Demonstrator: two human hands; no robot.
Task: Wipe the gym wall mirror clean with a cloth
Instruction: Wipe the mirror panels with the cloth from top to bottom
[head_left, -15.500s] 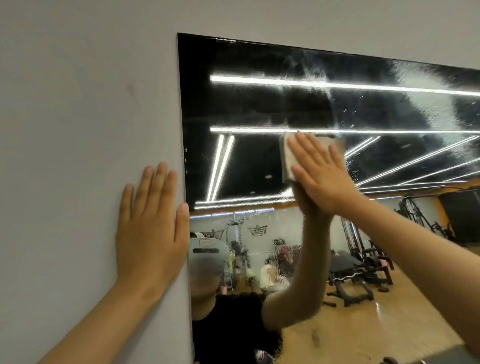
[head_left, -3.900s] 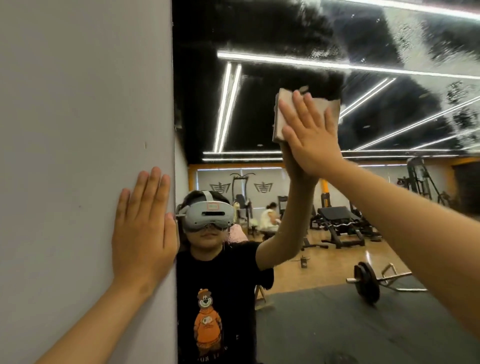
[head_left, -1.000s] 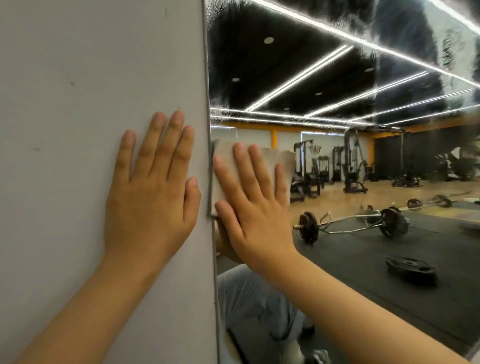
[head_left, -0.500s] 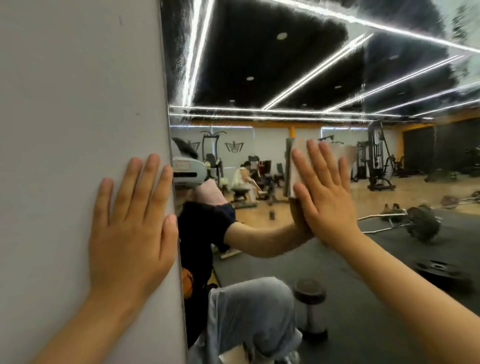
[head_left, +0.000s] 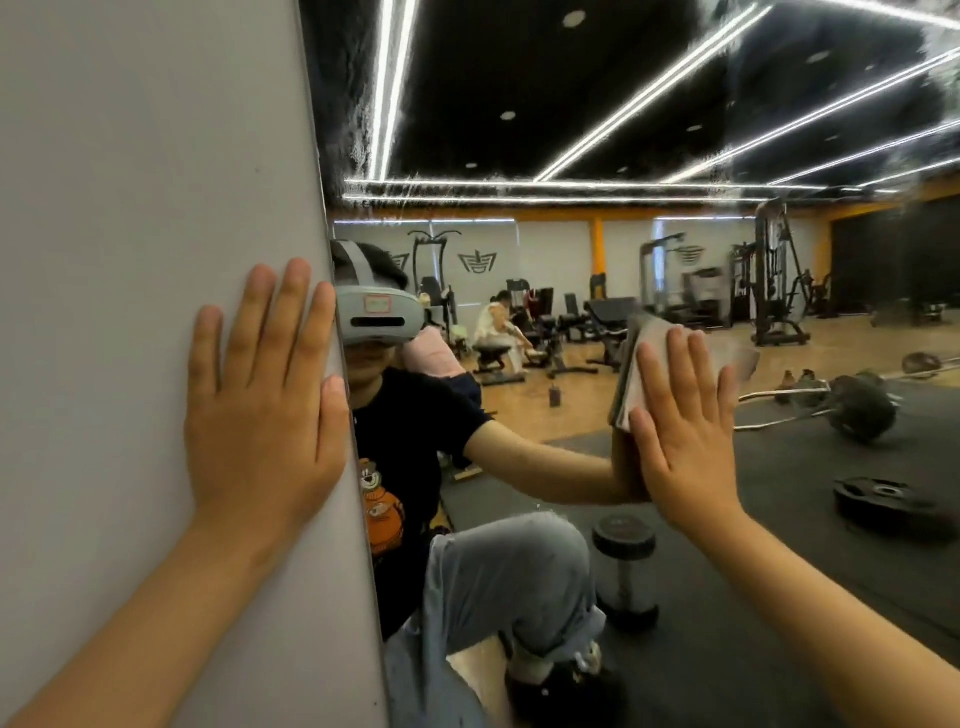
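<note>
The left hand (head_left: 260, 415), at nine o'clock, stays flat on the matte grey wall (head_left: 130, 156). Its fingers are straight and hold nothing, and its thumb lies just at the mirror's left edge.

At three o'clock the right hand (head_left: 685, 441) presses the cloth (head_left: 649, 353) against the glass with straight, spread fingers. Nothing curls round the cloth, and palm pressure alone seems to keep it there. A second ago the cloth sat against the mirror's left edge, just beside the left hand. Now it is well to the right, so I judge a sideways stroke across this lower band is under way.

The cloth is a pale, soft, folded rectangle. Its stacked edges show on its left side, and its top pokes past the fingertips.

The mirror (head_left: 571, 104) is hard, flat and glossy, and it reflects sharply around the hand. Farther up, from eleven to one o'clock, a whitish streaky film (head_left: 363, 145) clouds the glass along the left edge and over the reflected light strips. That upper part probably needs more passes.
</note>
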